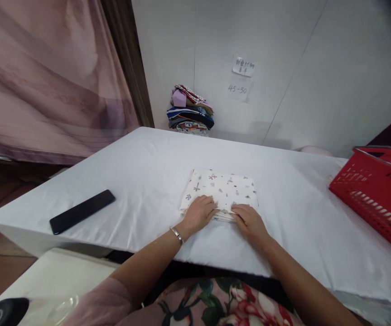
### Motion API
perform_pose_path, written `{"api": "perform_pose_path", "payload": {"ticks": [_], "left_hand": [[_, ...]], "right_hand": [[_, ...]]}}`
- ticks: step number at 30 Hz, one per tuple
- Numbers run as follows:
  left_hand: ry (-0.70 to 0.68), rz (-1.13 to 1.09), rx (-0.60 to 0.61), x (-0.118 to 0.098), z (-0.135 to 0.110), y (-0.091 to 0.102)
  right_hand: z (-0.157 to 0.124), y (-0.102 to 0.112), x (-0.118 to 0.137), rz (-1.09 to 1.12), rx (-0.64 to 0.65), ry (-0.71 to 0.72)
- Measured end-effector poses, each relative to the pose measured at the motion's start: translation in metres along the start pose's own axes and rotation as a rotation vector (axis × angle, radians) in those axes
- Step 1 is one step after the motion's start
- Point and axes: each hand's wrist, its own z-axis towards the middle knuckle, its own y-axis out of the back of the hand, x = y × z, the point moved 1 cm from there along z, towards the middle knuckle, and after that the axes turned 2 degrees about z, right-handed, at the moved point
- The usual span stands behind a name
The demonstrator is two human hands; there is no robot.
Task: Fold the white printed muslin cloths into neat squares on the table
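Note:
A white folded cloth [223, 188] with small plant-like prints lies on the white-covered table, its layers showing along the near edge. My left hand [199, 213] is at the left part of that edge, fingers bent over the fabric, with a metal bracelet on the wrist. At the right part of the same edge, my right hand [248, 219] pinches the fabric, fingers on top and thumb lower down. Both hands touch the cloth, with a small gap between them. The undersides of the fingers are hidden.
A long black object [82, 211] lies on the white tablecloth [141, 181] to the left. A red basket [378, 185] stands at the right edge. Behind the table rises a stack of folded fabrics [191, 111]. Handwritten papers [243, 66] hang on the wall. A pink curtain [52, 77] hangs at left.

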Motion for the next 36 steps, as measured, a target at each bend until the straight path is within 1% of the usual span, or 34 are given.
{"api": "perform_pose_path", "payload": {"ticks": [4, 10, 14, 21, 23, 25, 28, 30, 33, 36], "left_hand": [[-0.019, 0.018, 0.013, 0.001, -0.001, 0.000], [-0.033, 0.024, 0.013, -0.003, -0.002, 0.001], [-0.070, 0.028, 0.050, -0.004, -0.002, 0.001], [-0.068, 0.023, 0.058, -0.005, -0.002, 0.000], [-0.067, 0.017, 0.053, -0.006, -0.001, 0.002], [-0.053, 0.005, 0.027, -0.005, 0.000, 0.006], [0.028, 0.001, -0.063, 0.003, 0.002, 0.011], [0.100, 0.021, -0.093, 0.011, 0.001, 0.012], [0.162, 0.050, -0.052, 0.021, -0.003, 0.010], [0.187, 0.055, -0.036, 0.024, -0.006, 0.009]], "right_hand": [[-0.005, -0.003, -0.001, -0.018, -0.032, 0.044], [-0.007, -0.006, 0.000, -0.070, -0.006, 0.059], [-0.007, -0.005, 0.002, -0.075, 0.006, 0.074], [-0.002, -0.005, 0.010, -0.022, -0.062, 0.061], [0.001, -0.007, 0.015, -0.032, -0.013, 0.071], [0.003, -0.010, 0.019, -0.067, 0.089, 0.089], [0.001, -0.014, 0.023, -0.129, 0.205, 0.082], [-0.002, -0.015, 0.024, -0.150, 0.232, 0.070], [-0.006, -0.014, 0.024, -0.160, 0.248, 0.072], [-0.007, -0.013, 0.024, -0.169, 0.255, 0.074]]}}
